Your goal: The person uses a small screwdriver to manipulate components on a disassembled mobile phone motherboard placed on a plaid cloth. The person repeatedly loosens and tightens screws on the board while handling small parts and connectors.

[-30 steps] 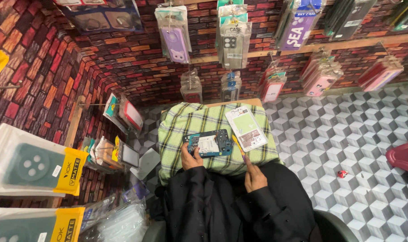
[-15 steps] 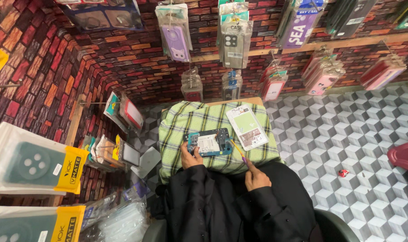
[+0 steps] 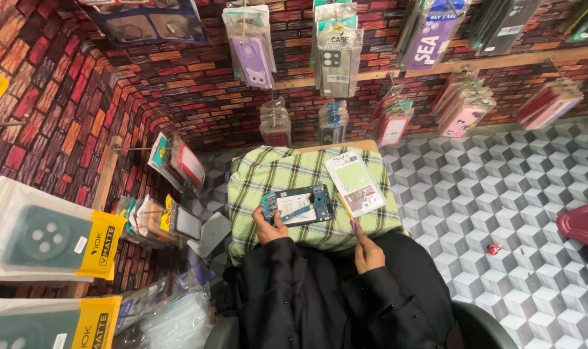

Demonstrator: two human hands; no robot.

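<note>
Fingers (image 3: 266,218) steady one opened phone (image 3: 298,205); right hand (image 3: 367,251) holds one screwdriver (image 3: 346,211).

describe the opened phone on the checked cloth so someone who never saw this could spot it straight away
A small table draped in a green and white checked cloth stands before the seated person. The dark opened phone with blue-green circuit parts exposed lies at the cloth's near edge, steadied by the left hand. Unlike the pale green flat panel beside it, it is dark and shows its insides.
</note>
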